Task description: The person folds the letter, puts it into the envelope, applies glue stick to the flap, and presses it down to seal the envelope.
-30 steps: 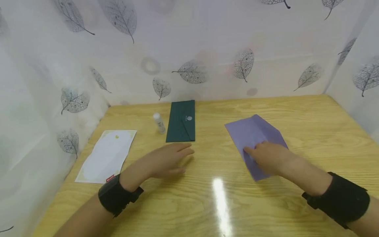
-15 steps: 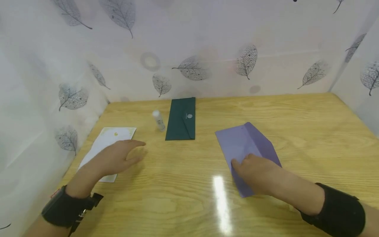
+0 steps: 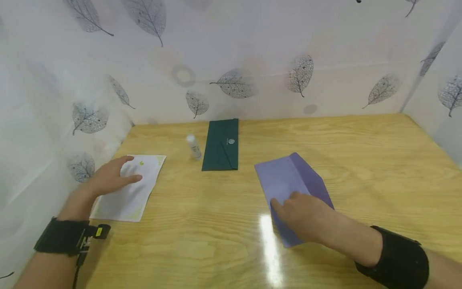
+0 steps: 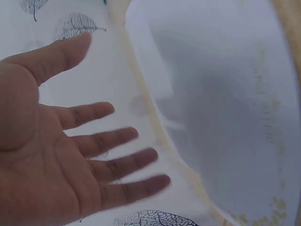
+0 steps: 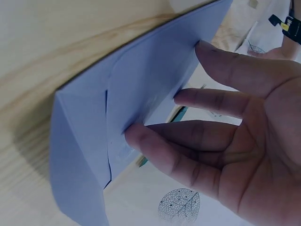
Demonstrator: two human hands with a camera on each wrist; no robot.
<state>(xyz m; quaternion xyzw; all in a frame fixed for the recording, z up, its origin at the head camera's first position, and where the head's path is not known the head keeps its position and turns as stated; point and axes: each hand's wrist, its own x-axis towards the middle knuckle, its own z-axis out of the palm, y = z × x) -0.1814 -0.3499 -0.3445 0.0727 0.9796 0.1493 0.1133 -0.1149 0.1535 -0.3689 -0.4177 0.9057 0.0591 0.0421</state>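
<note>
your left hand (image 3: 108, 176) shifts frame-left, spread, empty, at left long edge of white sheet (image 3: 128, 202); right hand (image 3: 308, 216), loose, touches purple envelope (image 3: 279, 180).

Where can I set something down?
The table is bare between the white sheet and the purple envelope, in front of the green envelope, and behind and right of the purple one. Crowded: small tube beside the green envelope; left hand over the sheet; right hand on the purple envelope.
</note>
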